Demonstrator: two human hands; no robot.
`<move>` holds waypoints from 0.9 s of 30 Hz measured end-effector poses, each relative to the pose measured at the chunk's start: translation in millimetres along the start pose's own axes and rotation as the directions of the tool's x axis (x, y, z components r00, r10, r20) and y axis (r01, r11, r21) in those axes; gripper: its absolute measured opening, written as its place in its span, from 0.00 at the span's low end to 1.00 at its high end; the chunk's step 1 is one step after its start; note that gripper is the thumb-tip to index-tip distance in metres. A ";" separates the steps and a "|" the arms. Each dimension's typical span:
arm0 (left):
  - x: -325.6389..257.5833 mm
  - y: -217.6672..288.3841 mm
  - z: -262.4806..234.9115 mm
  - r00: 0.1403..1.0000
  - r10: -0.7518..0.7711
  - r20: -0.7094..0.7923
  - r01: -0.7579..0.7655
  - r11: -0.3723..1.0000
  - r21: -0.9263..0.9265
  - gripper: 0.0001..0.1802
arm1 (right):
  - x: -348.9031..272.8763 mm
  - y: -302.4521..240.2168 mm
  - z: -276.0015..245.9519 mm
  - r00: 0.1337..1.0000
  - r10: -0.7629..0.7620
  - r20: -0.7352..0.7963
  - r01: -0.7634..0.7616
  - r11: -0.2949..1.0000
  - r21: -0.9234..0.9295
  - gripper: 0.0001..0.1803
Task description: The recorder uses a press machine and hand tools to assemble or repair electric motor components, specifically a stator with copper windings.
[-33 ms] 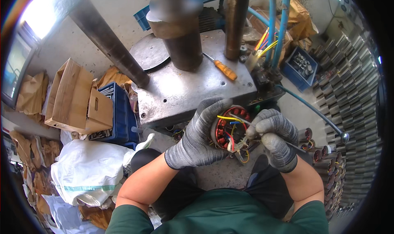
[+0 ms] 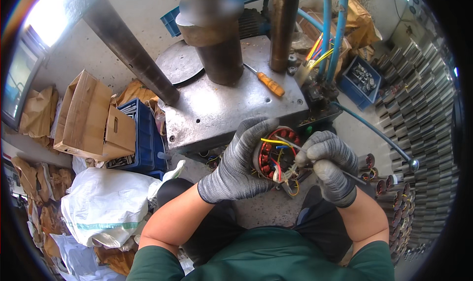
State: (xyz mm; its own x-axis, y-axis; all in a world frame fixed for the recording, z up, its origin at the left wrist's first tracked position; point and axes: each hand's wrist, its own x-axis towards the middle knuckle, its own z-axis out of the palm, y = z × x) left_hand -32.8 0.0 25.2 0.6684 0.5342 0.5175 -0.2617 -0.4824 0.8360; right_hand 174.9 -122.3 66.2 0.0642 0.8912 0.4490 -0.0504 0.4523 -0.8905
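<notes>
1 screwdriver (image 2: 271, 84) on metal plate (image 2: 221, 108) beyond left hand (image 2: 241, 165)

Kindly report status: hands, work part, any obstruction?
Left hand around red-wound stator; right hand pinching thin grey piece. Stator held above floor. Yellow wire crosses its windings.

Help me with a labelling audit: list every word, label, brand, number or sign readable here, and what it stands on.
None can be read.
Round metal motor core with red windings: no legible text.
Brown cardboard box: none legible.
White plastic sack with green stripe: none legible.
</notes>
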 end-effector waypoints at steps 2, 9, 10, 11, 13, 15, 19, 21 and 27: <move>-2.0 1.5 -1.9 0.999 -0.039 0.021 0.040 0.999 -0.019 0.64 | 0.4 -2.6 -0.5 0.997 -0.062 0.049 0.069 0.985 -0.155 0.09; -1.7 4.2 -4.6 0.998 -0.060 0.032 0.059 0.998 0.033 0.66 | 1.4 2.0 6.4 0.909 -0.364 0.204 0.411 0.691 -0.595 0.18; -1.6 3.7 -4.5 0.998 -0.059 0.031 0.058 0.998 0.034 0.66 | 1.3 2.2 5.9 0.920 -0.350 0.175 0.382 0.705 -0.598 0.17; -1.7 2.5 -4.2 0.999 -0.047 0.026 0.046 0.997 0.056 0.66 | 1.2 2.6 5.6 0.931 -0.335 0.144 0.352 0.718 -0.600 0.17; -1.0 2.3 -4.7 0.999 -0.034 0.020 0.032 0.996 0.077 0.65 | 2.0 2.1 4.3 0.931 -0.338 0.136 0.350 0.726 -0.592 0.16; 0.3 3.4 -6.2 0.999 0.009 0.032 -0.013 0.992 0.123 0.65 | 4.4 -1.6 0.8 0.915 -0.325 0.240 0.404 0.729 -0.553 0.11; -3.3 4.3 -2.3 0.998 -0.063 0.010 0.061 0.992 0.110 0.65 | 3.2 -4.5 0.5 0.959 -0.250 0.131 0.282 0.860 -0.425 0.14; -3.3 4.8 -3.3 0.998 -0.049 0.026 0.045 0.989 0.138 0.64 | 3.9 -3.9 0.0 0.979 -0.178 0.096 0.200 0.930 -0.308 0.14; -3.4 3.7 -0.4 0.999 -0.046 0.001 0.045 0.989 0.143 0.62 | 2.9 -5.9 0.9 0.989 -0.130 0.074 0.145 0.950 -0.277 0.13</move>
State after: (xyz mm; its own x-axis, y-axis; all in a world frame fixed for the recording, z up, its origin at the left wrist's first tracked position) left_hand -36.4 -3.3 26.6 0.6805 0.5551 0.4783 -0.1291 -0.5517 0.8240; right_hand 174.5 -122.3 72.8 -0.0039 0.8251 0.5650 0.2375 0.5496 -0.8009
